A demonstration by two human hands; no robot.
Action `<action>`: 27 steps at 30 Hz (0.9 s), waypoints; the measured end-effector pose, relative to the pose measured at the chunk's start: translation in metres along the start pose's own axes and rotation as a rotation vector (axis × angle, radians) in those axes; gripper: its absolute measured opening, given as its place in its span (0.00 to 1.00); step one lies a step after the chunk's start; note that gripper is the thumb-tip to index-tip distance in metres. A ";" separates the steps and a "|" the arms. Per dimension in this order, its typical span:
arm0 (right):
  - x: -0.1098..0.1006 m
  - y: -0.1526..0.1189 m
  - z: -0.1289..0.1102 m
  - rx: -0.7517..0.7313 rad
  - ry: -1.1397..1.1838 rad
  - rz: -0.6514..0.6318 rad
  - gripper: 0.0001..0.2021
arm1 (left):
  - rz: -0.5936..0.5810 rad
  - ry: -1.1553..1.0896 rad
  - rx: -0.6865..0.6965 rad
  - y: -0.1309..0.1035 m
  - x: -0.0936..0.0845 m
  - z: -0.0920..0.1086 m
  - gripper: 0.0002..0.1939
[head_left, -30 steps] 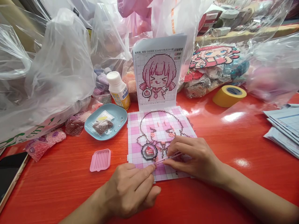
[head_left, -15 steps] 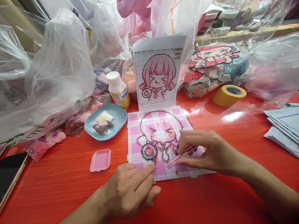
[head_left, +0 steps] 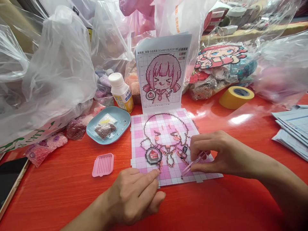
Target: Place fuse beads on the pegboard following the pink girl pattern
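Observation:
My right hand (head_left: 213, 152) pinches pink tweezers (head_left: 196, 163), their tips down by a small dark bead cluster (head_left: 182, 177) near the front edge of the pegboard (head_left: 141, 175). Whether the tips hold a bead is too small to tell. My left hand (head_left: 138, 194) holds nothing; its index finger is stretched out and its tip rests at the board's front, beside a short line of orange-pink beads (head_left: 160, 165). On the pink-and-white checked board, brown, dark and pink beads outline a figure with a round cake plate (head_left: 154, 155).
Behind the board stands a printed pattern sheet (head_left: 162, 80). Left of it are a white-capped bottle (head_left: 121, 93), a blue plate (head_left: 117, 139) with bead packets and a pink ridged tray (head_left: 103, 165). Yellow tape (head_left: 231, 101) and papers (head_left: 291, 128) lie right; plastic bags (head_left: 60, 64) crowd the back.
My right hand has shifted right and the tweezer tips have gone right and slightly down to the dark beads at the front. My left hand stays in place.

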State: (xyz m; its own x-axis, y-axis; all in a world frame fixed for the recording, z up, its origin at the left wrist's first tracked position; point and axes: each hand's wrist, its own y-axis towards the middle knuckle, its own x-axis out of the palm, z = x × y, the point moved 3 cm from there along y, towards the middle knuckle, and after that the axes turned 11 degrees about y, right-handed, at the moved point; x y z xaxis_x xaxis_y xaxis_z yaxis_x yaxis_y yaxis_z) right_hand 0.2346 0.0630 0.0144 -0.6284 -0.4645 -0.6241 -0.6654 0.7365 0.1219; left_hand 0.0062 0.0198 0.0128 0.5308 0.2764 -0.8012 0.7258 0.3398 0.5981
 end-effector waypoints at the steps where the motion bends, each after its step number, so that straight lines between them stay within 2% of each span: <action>1: 0.000 0.000 0.000 -0.003 -0.006 0.002 0.10 | 0.002 0.001 0.000 0.000 0.000 0.000 0.15; 21: 0.003 0.001 0.000 -0.013 -0.036 0.002 0.10 | 0.010 0.013 0.008 0.001 -0.002 0.001 0.15; 27: 0.005 0.001 0.002 -0.020 -0.011 0.054 0.08 | 0.010 0.026 0.012 0.000 -0.001 0.001 0.14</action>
State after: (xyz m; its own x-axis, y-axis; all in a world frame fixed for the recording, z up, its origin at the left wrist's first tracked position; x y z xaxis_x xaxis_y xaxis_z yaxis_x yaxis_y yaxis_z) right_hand 0.2313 0.0621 0.0101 -0.6595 -0.4185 -0.6244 -0.6383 0.7506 0.1710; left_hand 0.0059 0.0191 0.0140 0.5265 0.3033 -0.7942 0.7256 0.3265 0.6057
